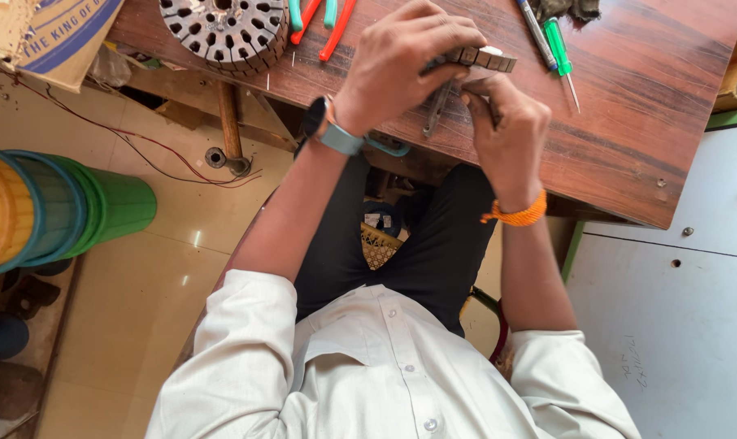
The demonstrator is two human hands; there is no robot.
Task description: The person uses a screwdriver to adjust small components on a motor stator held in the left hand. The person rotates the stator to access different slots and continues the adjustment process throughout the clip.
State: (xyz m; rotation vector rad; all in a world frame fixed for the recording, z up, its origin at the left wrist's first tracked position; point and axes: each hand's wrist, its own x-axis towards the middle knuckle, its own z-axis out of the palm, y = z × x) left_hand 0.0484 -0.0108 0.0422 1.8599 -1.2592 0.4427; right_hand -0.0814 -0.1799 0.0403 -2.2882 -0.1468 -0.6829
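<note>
White shirt fabric (384, 366) fills the bottom of the head view, with dark trousers (417, 244) seen beyond it. A small grey laminated metal piece (482, 57), ribbed along its edge, is held just above the near part of the wooden table (628, 122). It is gripped from above by the left hand (409, 61), whose fingers are curled over it, while the right hand (502, 122) is closed against its underside with fingertips pinched at it. A thin metal tool (435, 114) is seen just below the two hands; which hand holds it cannot be told. A watch (328, 126) is worn on the left wrist and an orange thread band (519, 215) on the right. Further along the table, a round slotted metal core (222, 32), orange-handled pliers (328, 24) and a green-handled screwdriver (559, 49) are laid. Stacked green and yellow plastic stools (59, 207) are seen at the left, on the floor.
</note>
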